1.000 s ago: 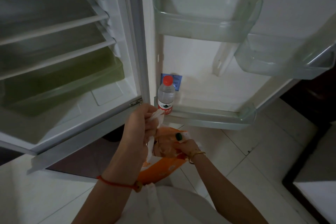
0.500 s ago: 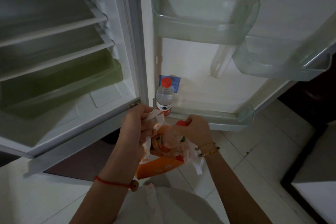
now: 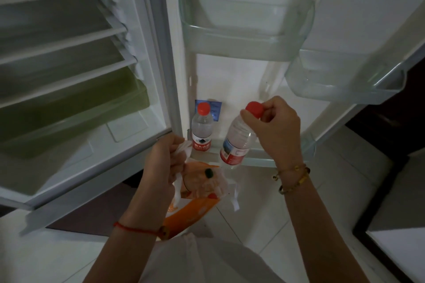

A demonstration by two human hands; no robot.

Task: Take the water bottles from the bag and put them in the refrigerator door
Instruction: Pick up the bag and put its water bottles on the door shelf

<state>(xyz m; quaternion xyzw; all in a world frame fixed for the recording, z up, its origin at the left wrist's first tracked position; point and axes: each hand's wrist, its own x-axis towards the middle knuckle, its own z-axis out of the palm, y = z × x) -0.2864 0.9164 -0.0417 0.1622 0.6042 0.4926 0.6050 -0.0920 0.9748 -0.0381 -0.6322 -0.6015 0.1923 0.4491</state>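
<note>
My right hand pinches the red cap of a clear water bottle, which hangs tilted just above the front rail of the lowest door shelf. A second red-capped water bottle stands upright at the left end of that shelf. My left hand grips the white handles of an orange and white plastic bag, held below the shelf and over the floor. More items show through the bag's mouth, but I cannot tell what they are.
The refrigerator door stands open with two clear upper bins holding nothing. The fridge interior with wire shelves and a green drawer lies to the left. A dark cabinet edge is at the right over the tiled floor.
My right hand has come up out of the bag with a bottle, moving up and right to the lowest door shelf. My left hand still holds the bag.
</note>
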